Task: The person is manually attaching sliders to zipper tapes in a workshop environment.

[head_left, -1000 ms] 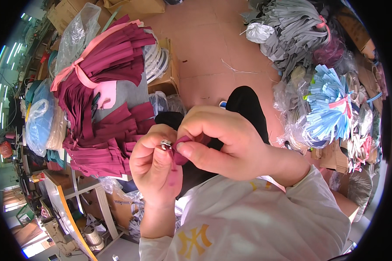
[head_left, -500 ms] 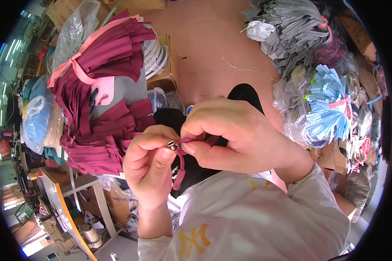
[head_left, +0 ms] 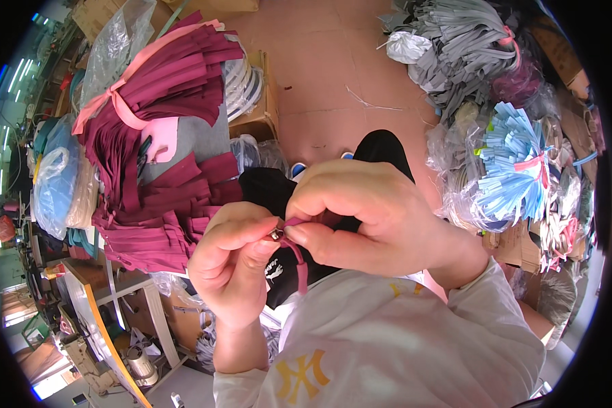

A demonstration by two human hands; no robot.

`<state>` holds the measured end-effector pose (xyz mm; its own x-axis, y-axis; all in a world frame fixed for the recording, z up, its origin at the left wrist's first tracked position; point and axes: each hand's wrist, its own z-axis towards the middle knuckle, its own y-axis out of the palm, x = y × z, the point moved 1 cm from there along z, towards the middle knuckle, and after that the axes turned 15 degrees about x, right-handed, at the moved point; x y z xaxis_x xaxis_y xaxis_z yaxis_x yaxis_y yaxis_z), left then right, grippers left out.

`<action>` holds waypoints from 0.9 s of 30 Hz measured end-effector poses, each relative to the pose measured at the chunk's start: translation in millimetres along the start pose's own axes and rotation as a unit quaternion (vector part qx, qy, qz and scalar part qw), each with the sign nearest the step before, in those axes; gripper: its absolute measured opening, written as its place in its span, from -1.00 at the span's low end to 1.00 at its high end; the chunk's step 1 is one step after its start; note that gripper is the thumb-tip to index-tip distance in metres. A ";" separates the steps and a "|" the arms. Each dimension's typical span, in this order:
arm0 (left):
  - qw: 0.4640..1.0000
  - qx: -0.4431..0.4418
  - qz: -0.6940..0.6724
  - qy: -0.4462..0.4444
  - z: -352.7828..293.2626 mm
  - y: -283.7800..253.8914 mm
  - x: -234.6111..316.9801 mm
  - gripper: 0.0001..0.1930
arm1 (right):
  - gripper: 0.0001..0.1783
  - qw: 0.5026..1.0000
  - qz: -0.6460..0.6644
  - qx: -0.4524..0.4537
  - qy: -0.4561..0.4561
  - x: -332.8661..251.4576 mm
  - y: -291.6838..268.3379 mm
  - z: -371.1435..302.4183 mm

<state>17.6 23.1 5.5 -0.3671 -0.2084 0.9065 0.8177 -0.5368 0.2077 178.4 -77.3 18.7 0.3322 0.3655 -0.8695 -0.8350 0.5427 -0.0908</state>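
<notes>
Close together above my lap, both hands work on one small piece. My left hand (head_left: 232,262) pinches a small shiny metal fitting (head_left: 276,234) between thumb and forefinger. In my right hand (head_left: 360,217) a narrow maroon fabric strip (head_left: 299,262) is pinched right beside the metal, and its end hangs down past the fingers. Where strip and fitting meet, fingertips partly hide them, so I cannot tell whether the strip runs through the metal. To the left lie stacked maroon strips (head_left: 149,238), with a maroon bundle (head_left: 177,75) behind them tied by a pink band.
Grey strips (head_left: 455,41) and a light blue bundle (head_left: 513,166) are piled at the right among clear plastic bags. A cardboard box (head_left: 262,102) stands beyond the maroon stack. At lower left is a table with an orange edge (head_left: 105,340) near some machinery.
The hanging strip end has swung to the right. My left fingers now cover more of the metal fitting, and both hands have shifted slightly.
</notes>
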 end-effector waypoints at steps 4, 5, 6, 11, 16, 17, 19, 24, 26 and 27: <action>1.000 -0.001 0.003 0.005 1.2 -0.8 1.4 -0.82 | -0.90 0.999 0.019 0.024 0.006 0.0 3.3 -3.2; 1.000 -0.002 0.003 0.005 1.5 -1.5 1.8 -0.82 | -0.90 0.999 0.019 0.025 0.005 -0.3 3.5 -3.1; 1.000 -0.003 0.013 0.008 1.4 -2.1 2.3 -0.82 | -0.90 0.999 0.020 0.026 0.005 -0.6 3.6 -3.0; 0.999 -0.022 0.041 0.026 3.8 -5.5 4.6 -0.81 | -0.91 1.000 0.017 0.017 0.018 -2.6 2.2 -2.8; 0.994 -0.031 0.075 0.077 6.5 -2.2 10.8 -0.80 | -0.88 0.996 0.033 0.063 -0.058 4.4 8.1 -3.7; 0.994 -0.030 0.074 0.078 6.1 -0.3 13.1 -0.80 | -0.88 0.996 0.033 0.061 -0.060 6.9 7.7 -3.2; 0.979 -0.022 0.152 0.132 5.0 2.9 17.3 -0.80 | -0.84 0.986 -0.026 0.077 -0.145 9.6 4.8 0.3; 0.967 -0.020 0.158 0.200 3.4 2.6 16.3 -0.70 | -0.80 0.980 -0.065 0.093 -0.166 5.2 -2.5 -2.7; 0.967 -0.009 0.121 0.224 1.0 5.1 15.0 -0.63 | -0.79 0.984 -0.060 0.080 -0.146 5.3 -5.2 -4.9; 0.958 -0.048 0.154 0.237 0.6 2.4 17.5 -0.58 | -0.79 0.985 -0.054 0.082 -0.145 6.4 -5.7 -6.0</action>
<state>13.4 18.7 22.1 -0.2946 -0.7050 0.6452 0.8832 -0.4587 -0.0979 182.7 -82.6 10.8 0.5468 0.4865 -0.6814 -0.7139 0.6961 -0.0758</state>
